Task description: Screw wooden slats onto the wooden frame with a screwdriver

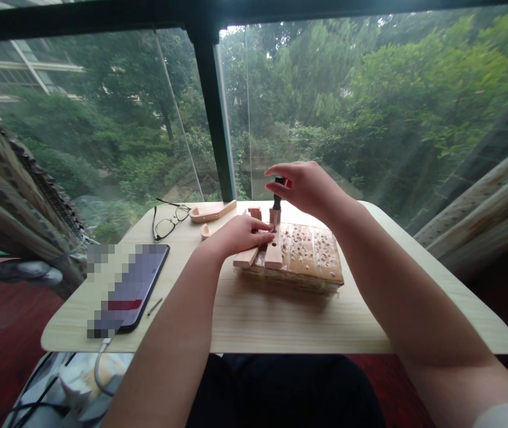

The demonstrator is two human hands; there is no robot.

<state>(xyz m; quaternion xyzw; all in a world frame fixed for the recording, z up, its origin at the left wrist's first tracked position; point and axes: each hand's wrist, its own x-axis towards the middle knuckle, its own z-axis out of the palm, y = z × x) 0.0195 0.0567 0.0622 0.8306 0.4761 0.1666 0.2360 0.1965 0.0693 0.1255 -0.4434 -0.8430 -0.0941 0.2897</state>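
Observation:
In my right hand (304, 185) is a screwdriver (278, 199) with a black and red handle, its thumb and fingers curved around the top. It stands nearly upright, with its shaft pointing down at a pale wooden piece (273, 257) that has a dark round hole. My left hand (242, 233) grips this wooden piece from the left, thumb and forefinger close to the screwdriver's tip. Another wooden strip (245, 257) lies under the left hand. Both pieces rest on a tape-wrapped cardboard block (314, 261) dotted with punctured holes. Whether a screw sits under the tip cannot be seen.
Behind my left hand lie a curved wooden part (213, 211) and eyeglasses (165, 223). A phone (140, 285) with a charging cable (99, 368) and a small metal rod (154, 307) lie on the left of the pale table (281, 333). A window stands beyond.

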